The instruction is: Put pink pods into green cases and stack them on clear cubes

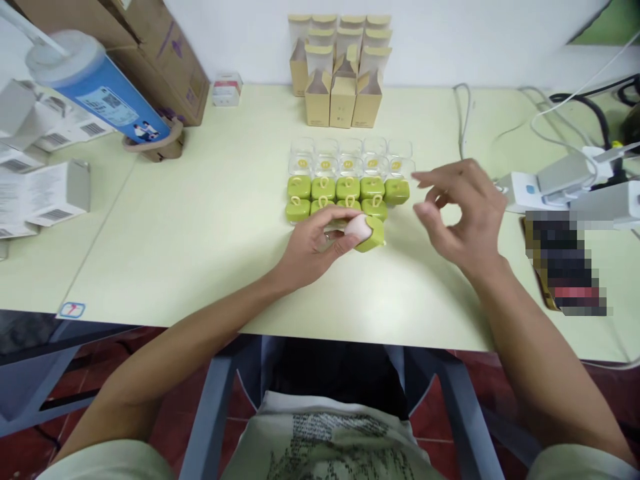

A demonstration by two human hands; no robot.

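Note:
Above the table's middle, my left hand (pixel 310 250) is closed around a pale pink egg-shaped piece (pixel 356 228). The piece sits partly inside a small green case (pixel 374 233), tilted to the right; I cannot tell its material. My right hand (pixel 465 213) is raised to the right of it, thumb and fingers curved but apart, holding nothing. Just beyond my left hand stand two rows of green cases (pixel 349 189) with loops on top, some partly hidden by that hand. Behind those are clear plastic containers (pixel 350 164) with yellow marks.
Opened cardboard boxes (pixel 343 100) stand against the wall. On the left are a blue cup (pixel 113 93) in a holder, white boxes (pixel 57 190) and a large carton (pixel 167 60). To the right lie a pixelated phone-like object (pixel 565 263), power strips (pixel 570 180) and cables.

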